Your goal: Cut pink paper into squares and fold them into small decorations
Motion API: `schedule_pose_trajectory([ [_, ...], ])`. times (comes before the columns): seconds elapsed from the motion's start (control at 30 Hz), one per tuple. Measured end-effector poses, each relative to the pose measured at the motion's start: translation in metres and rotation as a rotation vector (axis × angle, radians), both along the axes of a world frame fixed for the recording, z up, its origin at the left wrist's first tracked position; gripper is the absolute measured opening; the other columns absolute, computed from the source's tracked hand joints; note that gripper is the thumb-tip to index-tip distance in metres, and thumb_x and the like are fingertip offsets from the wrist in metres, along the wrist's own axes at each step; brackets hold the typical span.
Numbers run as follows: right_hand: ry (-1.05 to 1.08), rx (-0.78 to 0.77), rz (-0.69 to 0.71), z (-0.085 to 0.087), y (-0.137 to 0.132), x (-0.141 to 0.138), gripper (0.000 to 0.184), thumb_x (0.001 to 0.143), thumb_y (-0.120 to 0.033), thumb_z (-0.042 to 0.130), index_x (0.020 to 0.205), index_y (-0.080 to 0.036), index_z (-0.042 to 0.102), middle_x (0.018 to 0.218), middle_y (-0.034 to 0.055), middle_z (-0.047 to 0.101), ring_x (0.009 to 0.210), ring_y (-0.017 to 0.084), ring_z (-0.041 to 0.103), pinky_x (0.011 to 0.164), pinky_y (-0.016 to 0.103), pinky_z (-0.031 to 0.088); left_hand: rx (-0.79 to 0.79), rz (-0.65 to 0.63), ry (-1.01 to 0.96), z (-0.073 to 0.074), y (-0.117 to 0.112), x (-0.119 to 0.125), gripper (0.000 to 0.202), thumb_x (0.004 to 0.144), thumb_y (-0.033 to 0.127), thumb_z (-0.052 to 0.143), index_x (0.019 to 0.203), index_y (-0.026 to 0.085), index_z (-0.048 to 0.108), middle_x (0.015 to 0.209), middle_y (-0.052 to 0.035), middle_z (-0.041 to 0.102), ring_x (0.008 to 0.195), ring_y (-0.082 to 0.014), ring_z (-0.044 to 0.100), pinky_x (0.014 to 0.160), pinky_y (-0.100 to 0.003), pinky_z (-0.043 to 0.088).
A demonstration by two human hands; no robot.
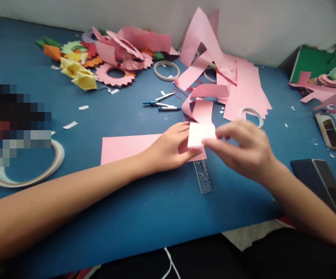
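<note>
My left hand (172,149) rests on the right end of a pink paper sheet (127,147) that lies flat on the blue table, its fingers curled onto the folded end. My right hand (243,149), a little blurred, pinches a small pale folded piece of paper (200,134) at that same end. Both hands meet over this fold. A clear ruler (204,176) sticks out from under the sheet just below the hands.
Pink paper strips and offcuts (237,85) lie behind the hands, with a compass (162,104) and tape rolls (166,70). Coloured paper flowers (80,66) sit at the back left, a large tape ring (40,170) left, two phones (327,186) right, green paper (316,62) far right.
</note>
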State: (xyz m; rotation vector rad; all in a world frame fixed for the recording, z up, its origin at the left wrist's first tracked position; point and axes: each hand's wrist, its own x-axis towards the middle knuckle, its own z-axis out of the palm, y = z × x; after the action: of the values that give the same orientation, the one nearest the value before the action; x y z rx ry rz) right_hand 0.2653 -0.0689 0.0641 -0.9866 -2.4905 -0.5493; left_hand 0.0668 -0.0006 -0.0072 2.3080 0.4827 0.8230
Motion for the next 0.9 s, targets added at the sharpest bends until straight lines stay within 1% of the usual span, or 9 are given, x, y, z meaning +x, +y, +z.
schedule_pose_trajectory([
  [0.1, -0.035, -0.090, -0.042, -0.022, -0.034, 0.008, 0.023, 0.085, -0.006, 0.058, 0.104, -0.018, 0.061, 0.084, 0.0065, 0.063, 0.070, 0.016, 0.057, 0.061, 0.031, 0.048, -0.177, 0.181, -0.058, 0.004, 0.000, -0.003, 0.030, 0.085, 0.032, 0.058, 0.106, 0.011, 0.061, 0.111, -0.0151, 0.065, 0.107, -0.0246, 0.060, 0.095, -0.041, 0.049],
  [0.2, 0.045, -0.156, -0.037, -0.037, -0.050, 0.015, 0.027, 0.084, -0.001, 0.056, 0.106, -0.014, 0.060, 0.095, 0.0121, 0.067, 0.082, 0.019, 0.063, 0.067, 0.032, 0.052, -0.339, 0.292, -0.124, 0.005, 0.000, -0.004, 0.031, 0.083, 0.031, 0.056, 0.109, 0.014, 0.054, 0.105, -0.0101, 0.062, 0.099, -0.0203, 0.061, 0.081, -0.034, 0.051],
  [0.33, 0.045, -0.208, 0.023, -0.042, -0.060, 0.017, 0.023, 0.088, -0.005, 0.050, 0.109, -0.011, 0.059, 0.101, 0.0144, 0.068, 0.093, 0.023, 0.064, 0.071, 0.037, 0.055, -0.269, 0.353, -0.025, 0.004, 0.001, -0.001, 0.061, 0.079, 0.038, 0.064, 0.133, 0.021, 0.040, 0.091, -0.0019, 0.060, 0.086, -0.0175, 0.059, 0.084, -0.036, 0.048],
  [0.4, 0.025, -0.214, 0.030, -0.042, -0.064, 0.016, 0.023, 0.091, -0.006, 0.046, 0.110, -0.011, 0.059, 0.102, 0.0150, 0.068, 0.095, 0.025, 0.064, 0.072, 0.038, 0.055, -0.243, 0.392, 0.042, 0.005, 0.001, 0.001, 0.073, 0.077, 0.040, 0.068, 0.139, 0.022, 0.034, 0.087, -0.0008, 0.061, 0.084, -0.0183, 0.059, 0.087, -0.038, 0.045],
  [0.53, 0.051, -0.223, 0.014, -0.045, -0.068, 0.016, 0.025, 0.089, -0.005, 0.049, 0.111, -0.011, 0.058, 0.102, 0.0154, 0.068, 0.096, 0.024, 0.063, 0.074, 0.038, 0.056, -0.248, 0.448, 0.098, 0.005, 0.000, 0.001, 0.078, 0.078, 0.035, 0.061, 0.143, 0.013, 0.024, 0.089, -0.0048, 0.064, 0.084, -0.0221, 0.060, 0.085, -0.040, 0.045],
  [0.63, 0.132, -0.302, 0.002, -0.050, -0.068, 0.016, 0.029, 0.086, -0.003, 0.051, 0.111, -0.013, 0.058, 0.105, 0.0149, 0.065, 0.099, 0.024, 0.062, 0.079, 0.039, 0.056, -0.137, 0.483, 0.178, 0.006, -0.003, 0.001, 0.082, 0.074, 0.027, 0.058, 0.144, 0.008, 0.021, 0.094, -0.0102, 0.064, 0.088, -0.0277, 0.061, 0.084, -0.042, 0.045],
  [0.73, 0.368, -0.494, -0.058, -0.053, -0.064, 0.015, 0.030, 0.086, -0.005, 0.047, 0.109, -0.019, 0.062, 0.111, 0.0124, 0.062, 0.102, 0.021, 0.061, 0.085, 0.039, 0.054, -0.129, 0.495, 0.190, 0.007, -0.004, 0.001, 0.085, 0.069, 0.021, 0.058, 0.144, 0.007, 0.021, 0.101, -0.0128, 0.064, 0.093, -0.0302, 0.061, 0.086, -0.043, 0.044],
  [0.83, 0.917, -0.839, -0.341, -0.050, -0.054, 0.012, 0.026, 0.085, -0.015, 0.053, 0.108, -0.022, 0.062, 0.112, 0.0082, 0.060, 0.095, 0.018, 0.062, 0.085, 0.037, 0.052, -0.339, 0.447, 0.062, 0.007, -0.001, 0.000, 0.090, 0.066, 0.015, 0.058, 0.146, 0.009, 0.018, 0.095, -0.0076, 0.067, 0.085, -0.0242, 0.062, 0.084, -0.038, 0.046],
  [0.9, 1.244, -1.023, -0.514, -0.047, -0.043, 0.009, 0.028, 0.081, -0.023, 0.060, 0.109, -0.021, 0.059, 0.107, 0.0070, 0.061, 0.087, 0.017, 0.063, 0.076, 0.035, 0.053, -0.485, 0.414, -0.031, 0.007, 0.002, -0.001, 0.082, 0.064, 0.012, 0.058, 0.142, 0.011, 0.032, 0.088, -0.0038, 0.068, 0.081, -0.0213, 0.061, 0.083, -0.035, 0.045],
])
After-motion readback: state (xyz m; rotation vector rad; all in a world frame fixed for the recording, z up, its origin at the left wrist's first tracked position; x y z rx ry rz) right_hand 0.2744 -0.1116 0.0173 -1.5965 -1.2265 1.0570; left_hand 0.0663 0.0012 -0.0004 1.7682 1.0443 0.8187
